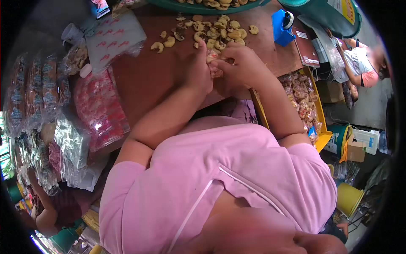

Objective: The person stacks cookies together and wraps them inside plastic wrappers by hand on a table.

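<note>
A small clear plastic packet (pixel 215 70) with reddish print is pinched between my two hands over the brown table (pixel 152 89). My left hand (pixel 200 70) grips its left side, thumb pointing up. My right hand (pixel 240 65) has its fingers curled on the other side of the packet; the contents are mostly hidden. Just beyond my fingers lie several curved yellow-brown cookies (pixel 222 31), some with dark filling or patches. More cookies fill the green basin (pixel 182 8) at the table's far edge.
A blue tape dispenser (pixel 282 27) stands right of the cookies. Wrapped packets fill a yellow crate (pixel 323 137) by my right arm. Printed plastic sheets (pixel 112 40), a red-and-white plastic stack (pixel 99 110) and bagged rolls (pixel 36 91) lie left. Other people are at both sides.
</note>
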### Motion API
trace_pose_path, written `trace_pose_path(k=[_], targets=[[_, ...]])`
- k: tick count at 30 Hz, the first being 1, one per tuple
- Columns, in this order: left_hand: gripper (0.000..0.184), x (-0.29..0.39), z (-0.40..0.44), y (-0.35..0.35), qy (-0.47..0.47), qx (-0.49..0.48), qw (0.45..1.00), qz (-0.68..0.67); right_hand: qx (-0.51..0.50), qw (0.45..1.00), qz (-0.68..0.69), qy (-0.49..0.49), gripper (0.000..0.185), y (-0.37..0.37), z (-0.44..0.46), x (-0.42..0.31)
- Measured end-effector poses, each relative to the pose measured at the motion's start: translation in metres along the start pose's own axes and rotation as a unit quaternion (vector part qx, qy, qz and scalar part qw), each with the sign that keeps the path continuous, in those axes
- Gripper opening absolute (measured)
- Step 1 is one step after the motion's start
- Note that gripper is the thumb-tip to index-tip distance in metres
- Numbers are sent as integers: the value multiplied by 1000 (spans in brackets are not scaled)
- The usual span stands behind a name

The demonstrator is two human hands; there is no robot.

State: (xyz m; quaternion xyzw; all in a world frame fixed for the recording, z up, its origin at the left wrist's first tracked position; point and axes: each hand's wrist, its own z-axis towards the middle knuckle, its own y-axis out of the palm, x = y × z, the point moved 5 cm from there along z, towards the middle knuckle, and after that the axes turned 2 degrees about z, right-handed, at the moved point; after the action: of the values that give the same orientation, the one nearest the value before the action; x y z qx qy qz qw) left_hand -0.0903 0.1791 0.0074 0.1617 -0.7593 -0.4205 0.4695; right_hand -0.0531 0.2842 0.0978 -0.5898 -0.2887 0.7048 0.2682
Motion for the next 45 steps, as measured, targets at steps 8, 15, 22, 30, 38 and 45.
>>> trace_pose_path(k=[8,15,22,30,38,45], targets=[[66,-14,9,-10,-71,-70,995,-25,19,985,66,159,39,9,-11,62],[68,-7,-3,4,-23,-106,994,35,221,966,-28,-130,35,-8,-36,10],[73,-19,-6,1,8,-208,975,76,114,990,66,-43,38,19,-51,14],[46,5,1,-6,217,-144,908,327,108,973,-131,157,31,-115,-107,42],[11,47,-12,-11,332,-47,868,367,111,974,-197,19,26,-116,-50,63],[5,37,-15,-10,262,-80,902,333,19,980,-61,187,30,-24,54,119]])
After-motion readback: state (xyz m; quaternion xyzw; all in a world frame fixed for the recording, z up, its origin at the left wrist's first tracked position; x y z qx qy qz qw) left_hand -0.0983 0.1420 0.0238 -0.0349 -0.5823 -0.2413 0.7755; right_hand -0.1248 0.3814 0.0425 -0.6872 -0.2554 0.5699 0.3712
